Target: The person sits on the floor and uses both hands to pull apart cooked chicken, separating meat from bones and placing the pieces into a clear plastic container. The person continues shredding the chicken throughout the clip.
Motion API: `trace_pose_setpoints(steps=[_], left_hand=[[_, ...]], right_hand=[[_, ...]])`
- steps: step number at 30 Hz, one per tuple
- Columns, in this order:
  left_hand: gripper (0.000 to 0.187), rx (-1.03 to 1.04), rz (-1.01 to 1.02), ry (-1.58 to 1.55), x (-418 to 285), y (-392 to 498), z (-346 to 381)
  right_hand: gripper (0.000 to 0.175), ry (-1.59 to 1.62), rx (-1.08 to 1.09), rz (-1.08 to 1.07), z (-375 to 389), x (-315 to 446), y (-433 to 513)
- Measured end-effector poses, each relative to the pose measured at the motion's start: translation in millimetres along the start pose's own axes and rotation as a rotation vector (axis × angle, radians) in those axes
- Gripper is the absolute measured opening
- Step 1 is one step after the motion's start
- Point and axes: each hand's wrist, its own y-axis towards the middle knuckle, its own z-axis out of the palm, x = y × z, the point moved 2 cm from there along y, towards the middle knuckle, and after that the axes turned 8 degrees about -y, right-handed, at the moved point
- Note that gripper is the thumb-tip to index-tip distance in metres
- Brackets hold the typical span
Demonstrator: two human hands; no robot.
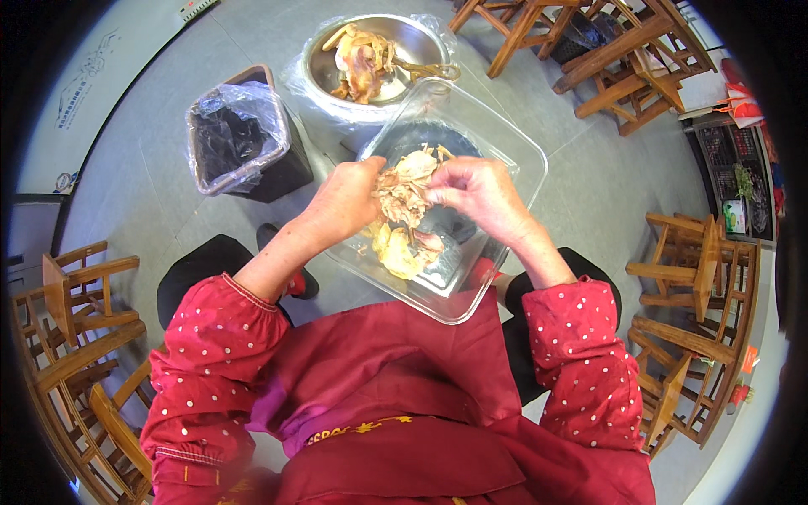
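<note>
Between my two hands is a torn piece of cooked poultry [405, 188], pale brown and shredded at the edges. My left hand [348, 201] grips its left side, thumb at the top. With thumb and fingers pinched together, my right hand [475, 194] holds its right edge. Both hands are over a clear plastic box [505, 139] set at a slant before me. Yellow poultry skin [398, 254] and a pinkish scrap [428, 246] lie inside the box, below the held piece. Something dark and round shows through the box's clear bottom.
Beyond the box stands a steel bowl [315, 72] wrapped in clear plastic, holding poultry pieces [361, 60] and brass-coloured scissors or tongs [435, 69]. A lined waste bin [287, 161] is at the left. Wooden stools [685, 268] and tables line both sides.
</note>
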Motion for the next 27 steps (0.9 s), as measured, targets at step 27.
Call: trace_pose_setpoints(steps=[27], left_hand=[[0.044, 0.082, 0.049, -0.075, -17.8, 1.1, 5.1]], right_hand=[[0.008, -0.175, -0.293, -0.236, 28.1, 15.1, 8.8]])
